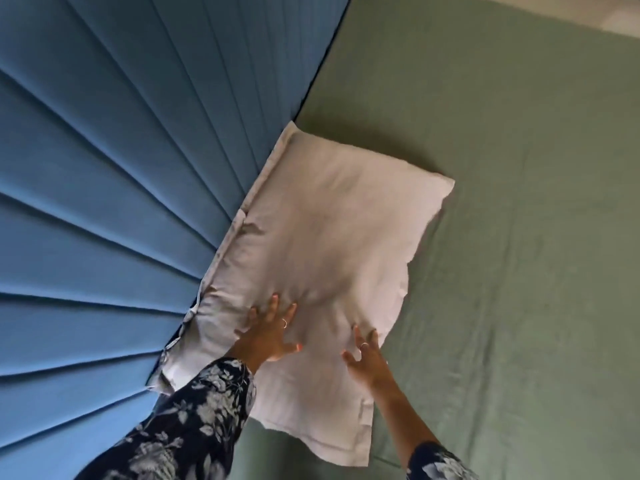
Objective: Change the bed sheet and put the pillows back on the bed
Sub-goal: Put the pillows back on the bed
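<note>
Pale pinkish pillow (pixel 322 230) lies flat on the green sheet (pixel 502 202), long edge pushed right up against the blue padded headboard (pixel 121 168). Both hands are on its near end. Left hand (pixel 268 332) presses down with fingers spread wide, ring on one finger, and the fabric dimples around it. Right hand (pixel 367 358) rests just beside it, fingers also splayed and straight, holding nothing. Dark floral sleeves (pixel 194 427) on both arms. The pillowcase's loose flap hangs toward the camera. Sheet looks mostly smooth, a few creases.
</note>
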